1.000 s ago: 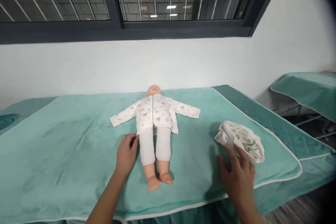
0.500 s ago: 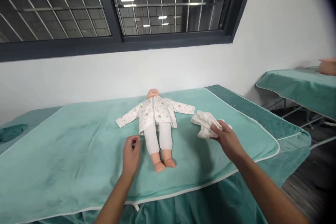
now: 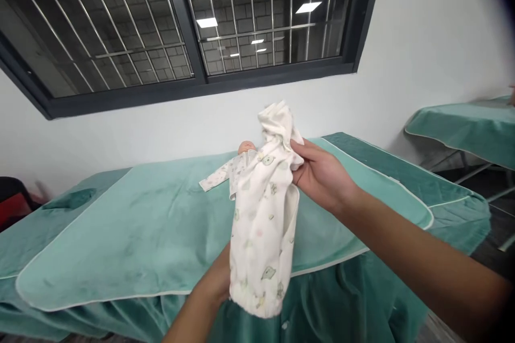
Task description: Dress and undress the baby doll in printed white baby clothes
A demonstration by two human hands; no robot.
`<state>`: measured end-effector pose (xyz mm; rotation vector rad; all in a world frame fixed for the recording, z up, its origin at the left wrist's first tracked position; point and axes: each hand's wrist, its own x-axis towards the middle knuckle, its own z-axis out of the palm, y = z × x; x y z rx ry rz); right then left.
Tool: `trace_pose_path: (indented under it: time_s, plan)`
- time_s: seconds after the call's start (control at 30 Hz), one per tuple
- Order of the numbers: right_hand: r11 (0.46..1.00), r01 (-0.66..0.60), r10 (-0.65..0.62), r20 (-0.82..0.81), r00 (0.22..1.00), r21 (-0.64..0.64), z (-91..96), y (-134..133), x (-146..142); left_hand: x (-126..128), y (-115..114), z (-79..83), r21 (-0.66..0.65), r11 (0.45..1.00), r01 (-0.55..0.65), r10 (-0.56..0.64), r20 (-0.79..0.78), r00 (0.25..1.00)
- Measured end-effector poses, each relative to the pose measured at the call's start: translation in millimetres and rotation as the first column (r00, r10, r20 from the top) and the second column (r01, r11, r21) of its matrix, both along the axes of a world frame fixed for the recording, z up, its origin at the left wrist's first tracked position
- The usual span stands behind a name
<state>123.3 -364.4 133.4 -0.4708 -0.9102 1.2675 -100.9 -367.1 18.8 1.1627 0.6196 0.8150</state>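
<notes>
White baby pants [image 3: 263, 225] with a green and pink print hang upright in front of me, bunched at the top. My right hand [image 3: 317, 171] grips the bunched part, thumb in front. My left hand [image 3: 222, 277] reaches up behind or into the lower part of the pants; its fingers are hidden by the cloth. Beyond lies a baby doll [image 3: 247, 146] on its back, in a white printed jacket [image 3: 219, 176] with one sleeve spread to the left. The pants cover most of its body and legs.
The doll lies on a green mat [image 3: 161, 225] with white edging, spread over a padded green table cover [image 3: 450, 214]. A barred window [image 3: 257, 27] is in the wall behind. Another green-covered table [image 3: 462, 128] stands at the right, and a red and black object [image 3: 14, 201] at the far left.
My right hand has brought the crumpled cloth left and closer, and it now hangs unfolded as pants. My left hand has moved from beside the doll's legs to behind the cloth. The view has shifted.
</notes>
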Motion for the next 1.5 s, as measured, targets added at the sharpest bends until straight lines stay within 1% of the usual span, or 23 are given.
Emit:
trace_pose_path:
  time_s: [0.07,0.1,0.17,0.23,0.33,0.37,0.43,0.47,0.53,0.6,0.63,0.7,0.73,0.8,0.9,1.0,1.1,1.23,1.3,1.37,1.43,1.47,1.5]
  plan:
    - [0.998,0.056,-0.055,-0.02,0.998,0.03,3.3,-5,4,-8,-17,-2.2,-0.124,0.982,0.142,-0.125,0.138,0.983]
    - [0.996,0.082,-0.081,-0.025,0.996,0.037,1.9,-6,6,-9,-25,-2.6,-0.151,0.968,0.202,-0.164,0.234,0.958]
    - [0.992,0.121,-0.121,-0.019,0.993,0.029,-6.9,-7,11,-6,-37,-2.3,-0.134,0.96,0.247,-0.177,0.394,0.902]
    - [0.99,0.138,-0.138,0.026,0.99,-0.016,-23.4,-4,15,2,-47,-2.6,-0.095,0.974,0.208,-0.15,0.42,0.895]
    - [0.985,0.127,-0.101,0.206,0.973,-0.116,-56.6,4,17,16,-53,-6.1,-0.08,0.984,0.159,-0.129,0.294,0.947]
    - [0.981,0.132,-0.083,0.305,0.949,-0.142,-67.7,7,17,19,-51,-7.2,-0.091,0.985,0.147,-0.122,0.232,0.965]
    - [0.978,0.157,-0.061,0.534,0.843,-0.135,-86.4,8,15,20,-43,-6.7,-0.142,0.985,0.101,-0.082,0.131,0.988]
    - [0.982,0.159,-0.06,0.635,0.77,-0.1,-92.9,8,15,18,-37,-4.5,-0.171,0.984,0.058,-0.04,0.106,0.994]
    - [0.99,0.136,-0.102,0.763,0.639,0.019,-98.5,1,13,11,-20,3.4,-0.221,0.972,-0.077,0.104,0.112,0.988]
    - [0.971,0.092,-0.235,0.805,0.544,0.221,-94.2,-10,10,3,-1,14.5,-0.258,0.938,-0.232,0.274,0.144,0.951]
    - [0.938,0.054,-0.323,0.809,0.491,0.341,-89.0,-16,8,1,8,20.5,-0.269,0.919,-0.288,0.337,0.158,0.928]
    - [0.831,-0.089,-0.489,0.798,0.353,0.549,-75.3,-27,2,-3,21,32.1,-0.267,0.909,-0.32,0.376,0.191,0.907]
    - [0.782,-0.176,-0.542,0.791,0.283,0.599,-68.0,-30,-2,-3,25,37.8,-0.249,0.922,-0.298,0.351,0.208,0.913]
    - [0.729,-0.275,-0.601,0.779,0.181,0.627,-54.8,-31,-9,-1,28,48.9,-0.19,0.958,-0.215,0.254,0.213,0.943]
    - [0.701,-0.237,-0.67,0.735,0.104,0.673,-39.8,-20,-13,2,24,66.4,-0.082,0.987,-0.14,0.148,0.092,0.985]
    - [0.671,-0.213,-0.718,0.694,0.049,0.71,-27.3,-10,-9,3,18,84.8,0.051,0.975,-0.215,0.218,-0.071,0.973]
    - [0.691,-0.141,-0.708,0.703,0.067,0.709,-16.2,-9,-4,1,20,101.6,0.233,0.913,-0.334,0.378,-0.176,0.909]
    - [0.801,0.099,-0.598,0.796,0.091,0.59,-9.2,-10,-4,-9,31,114.4,0.414,0.812,-0.411,0.517,-0.186,0.836]
    - [0.852,0.186,-0.515,0.847,0.135,0.488,-9.5,-8,-5,-15,37,115.3,0.485,0.75,-0.449,0.59,-0.186,0.786]
    - [0.906,0.205,-0.417,0.868,0.27,0.371,-10.1,-5,-6,-18,40,113.9,0.586,0.665,-0.463,0.678,-0.212,0.704]
    - [0.951,0.161,-0.309,0.835,0.455,0.265,-9.0,-1,-10,-16,39,112.3,0.727,0.555,-0.404,0.743,-0.216,0.633]
    - [0.965,0.127,-0.263,0.801,0.537,0.231,-7.5,1,-13,-14,37,111.9,0.787,0.51,-0.348,0.749,-0.206,0.63]
    - [0.972,0.091,-0.226,0.767,0.601,0.215,-5.3,3,-18,-10,34,112.0,0.825,0.486,-0.288,0.728,-0.199,0.656]
